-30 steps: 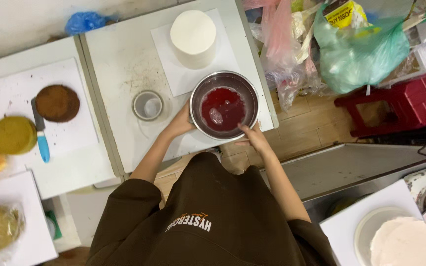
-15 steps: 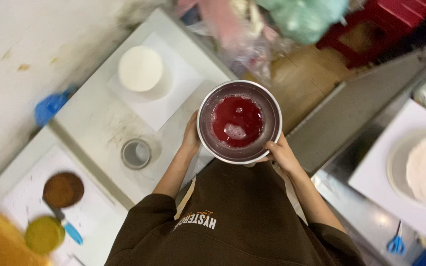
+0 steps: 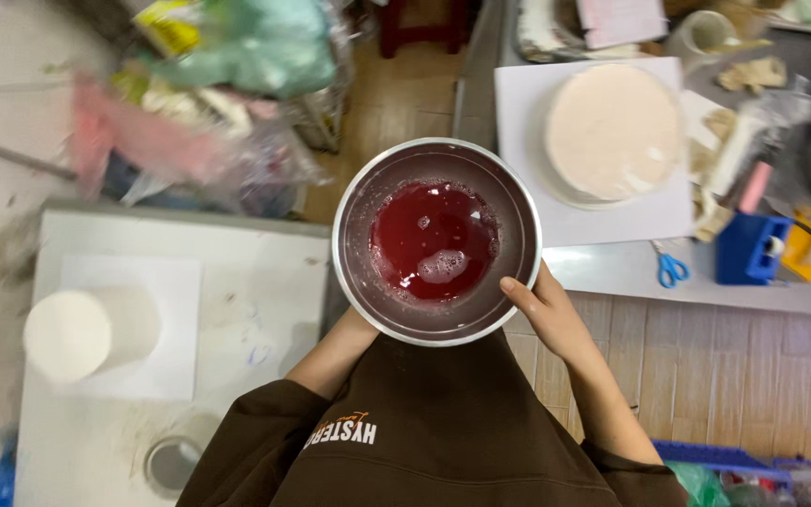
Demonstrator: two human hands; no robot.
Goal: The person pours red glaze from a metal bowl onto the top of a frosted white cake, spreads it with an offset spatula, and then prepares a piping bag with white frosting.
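Note:
I hold a round metal bowl with both hands, close in front of my chest. A shallow pool of red liquid with a few bubbles lies at its bottom. My right hand grips the bowl's lower right rim, thumb over the edge. My left hand supports the bowl from below at its lower left and is mostly hidden under it. My brown sleeves show beneath the bowl.
A tall white cake stands on white paper on the white table at left, with a small metal cup near it. A flat pale cake sits on the right counter, beside blue scissors and a blue box. Plastic bags are piled behind.
I have turned to the right with the bowl in both hands. The white table has slid to the left of view and the right counter with the flat cake has come in.

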